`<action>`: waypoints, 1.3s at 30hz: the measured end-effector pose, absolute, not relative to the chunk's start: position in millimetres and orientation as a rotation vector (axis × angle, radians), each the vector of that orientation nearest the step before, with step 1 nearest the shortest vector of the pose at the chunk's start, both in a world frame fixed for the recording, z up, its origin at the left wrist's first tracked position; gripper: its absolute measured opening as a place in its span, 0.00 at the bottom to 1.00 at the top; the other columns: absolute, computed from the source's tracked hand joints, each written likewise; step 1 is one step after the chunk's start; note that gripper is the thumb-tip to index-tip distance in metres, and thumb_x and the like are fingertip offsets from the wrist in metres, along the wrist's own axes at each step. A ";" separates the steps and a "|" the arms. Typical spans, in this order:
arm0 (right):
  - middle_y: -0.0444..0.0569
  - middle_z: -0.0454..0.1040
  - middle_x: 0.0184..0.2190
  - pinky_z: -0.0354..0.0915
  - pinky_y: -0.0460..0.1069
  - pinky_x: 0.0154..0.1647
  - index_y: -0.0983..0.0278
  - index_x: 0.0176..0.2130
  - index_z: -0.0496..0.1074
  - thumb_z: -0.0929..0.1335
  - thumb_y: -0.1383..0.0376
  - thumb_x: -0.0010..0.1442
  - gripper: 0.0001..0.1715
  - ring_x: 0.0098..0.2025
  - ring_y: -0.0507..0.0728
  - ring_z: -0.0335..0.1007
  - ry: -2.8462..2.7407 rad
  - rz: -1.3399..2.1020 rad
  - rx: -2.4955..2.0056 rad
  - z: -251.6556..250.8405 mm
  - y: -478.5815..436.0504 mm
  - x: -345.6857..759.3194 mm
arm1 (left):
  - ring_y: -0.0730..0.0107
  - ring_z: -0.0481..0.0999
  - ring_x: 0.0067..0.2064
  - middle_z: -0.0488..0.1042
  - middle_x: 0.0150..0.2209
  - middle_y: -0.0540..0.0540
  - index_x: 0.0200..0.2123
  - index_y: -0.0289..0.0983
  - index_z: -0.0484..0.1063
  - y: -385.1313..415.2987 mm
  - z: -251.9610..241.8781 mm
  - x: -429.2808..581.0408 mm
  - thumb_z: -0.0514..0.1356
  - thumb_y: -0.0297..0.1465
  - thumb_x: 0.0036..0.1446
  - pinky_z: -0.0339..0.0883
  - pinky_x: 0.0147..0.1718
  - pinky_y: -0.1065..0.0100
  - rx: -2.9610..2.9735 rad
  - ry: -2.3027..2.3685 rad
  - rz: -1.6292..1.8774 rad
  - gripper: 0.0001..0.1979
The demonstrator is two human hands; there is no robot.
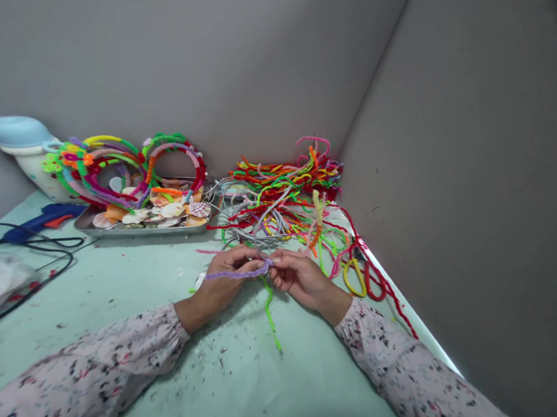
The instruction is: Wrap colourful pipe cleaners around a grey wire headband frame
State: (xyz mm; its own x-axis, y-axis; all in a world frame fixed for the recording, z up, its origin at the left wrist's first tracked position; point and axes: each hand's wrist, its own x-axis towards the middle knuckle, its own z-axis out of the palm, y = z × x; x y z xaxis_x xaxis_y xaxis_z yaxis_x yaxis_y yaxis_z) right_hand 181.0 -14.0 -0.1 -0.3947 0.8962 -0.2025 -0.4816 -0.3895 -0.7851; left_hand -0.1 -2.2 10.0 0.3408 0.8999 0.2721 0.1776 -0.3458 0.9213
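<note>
Between my two hands, above the middle of the table, is a purple pipe cleaner [238, 274]. My left hand [223, 277] is closed on it, its long free end reaching left across the fingers. My right hand [300, 276] pinches the other end, where the purple strand looks bent into a small curl at the fingertips. A bright green pipe cleaner [270, 315] hangs or lies just below the hands; I cannot tell whether it is joined to the purple one. A thin pink strand [208, 251] shows behind my left hand.
A metal tray [161, 231] holds shells and colourful wrapped headbands [117, 142]. Many pipe cleaners [285, 181] are heaped at the back right. Scissors with yellow and red handles [354, 277] lie right of my hand. A blue glue gun [36, 223], its cord and a lidded bin [29, 155] stand left.
</note>
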 end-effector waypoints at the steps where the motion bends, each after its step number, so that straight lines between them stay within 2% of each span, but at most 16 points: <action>1: 0.43 0.74 0.20 0.59 0.40 0.17 0.66 0.28 0.72 0.71 0.68 0.50 0.03 0.19 0.47 0.66 -0.803 1.905 -0.792 -0.2 -14.0 180.9 | 0.71 0.73 0.34 0.76 0.31 0.47 0.32 0.36 0.77 -2.2 10.2 0.0 0.61 0.31 0.56 0.66 0.34 0.70 1.742 0.967 1.057 0.06; 7: 0.43 0.74 0.20 0.59 0.40 0.17 0.66 0.29 0.72 0.71 0.68 0.50 0.04 0.19 0.47 0.66 -0.828 1.894 -0.796 -0.4 -14.4 179.8 | 0.74 0.71 0.29 0.74 0.30 0.49 0.34 0.36 0.76 -2.4 9.3 0.7 0.61 0.32 0.55 0.67 0.27 0.74 1.648 0.954 1.016 0.07; 12: 0.43 0.74 0.21 0.59 0.40 0.16 0.66 0.30 0.71 0.71 0.67 0.50 0.05 0.18 0.47 0.66 -0.845 1.866 -0.812 -0.4 -14.9 178.8 | 0.75 0.71 0.29 0.73 0.30 0.49 0.32 0.35 0.76 -3.0 9.0 2.0 0.60 0.30 0.55 0.67 0.27 0.75 1.600 0.924 1.038 0.06; 18: 0.43 0.74 0.21 0.60 0.39 0.16 0.66 0.31 0.71 0.72 0.66 0.50 0.07 0.18 0.47 0.67 -0.876 1.820 -0.832 0.3 -15.8 177.3 | 0.75 0.70 0.27 0.73 0.25 0.50 0.32 0.35 0.75 -1.6 4.8 0.2 0.60 0.34 0.56 0.65 0.26 0.74 1.660 0.927 1.059 0.08; 24: 0.43 0.74 0.21 0.60 0.39 0.17 0.65 0.31 0.70 0.72 0.65 0.51 0.08 0.19 0.47 0.67 -0.913 1.784 -0.845 1.0 -16.7 176.2 | 0.74 0.70 0.28 0.73 0.27 0.50 0.33 0.35 0.74 -1.5 4.9 -1.0 0.60 0.36 0.57 0.64 0.28 0.73 1.699 0.954 1.041 0.09; 35: 0.43 0.74 0.22 0.58 0.40 0.17 0.65 0.33 0.69 0.73 0.63 0.51 0.11 0.19 0.47 0.67 -0.941 1.747 -0.880 -0.5 -17.3 173.6 | 0.76 0.66 0.25 0.69 0.23 0.52 0.30 0.34 0.71 -2.8 9.0 -0.9 0.59 0.35 0.57 0.60 0.25 0.74 1.699 0.975 1.024 0.09; 39: 0.43 0.74 0.22 0.58 0.40 0.17 0.65 0.33 0.69 0.73 0.62 0.51 0.12 0.19 0.47 0.66 -0.959 1.732 -0.894 -0.5 -17.7 172.4 | 0.75 0.67 0.26 0.70 0.24 0.52 0.30 0.34 0.71 -2.9 9.2 -0.3 0.60 0.34 0.56 0.61 0.26 0.74 1.677 0.963 1.021 0.08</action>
State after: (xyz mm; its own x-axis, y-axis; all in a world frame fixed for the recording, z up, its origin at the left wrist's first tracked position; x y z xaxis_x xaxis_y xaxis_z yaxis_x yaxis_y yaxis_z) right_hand 172.4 -17.7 -0.5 -0.3009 0.9418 -0.1499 -0.3732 -0.2609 -0.8903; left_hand -0.3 -2.9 9.2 0.3503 0.9138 0.2057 0.1516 -0.2721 0.9503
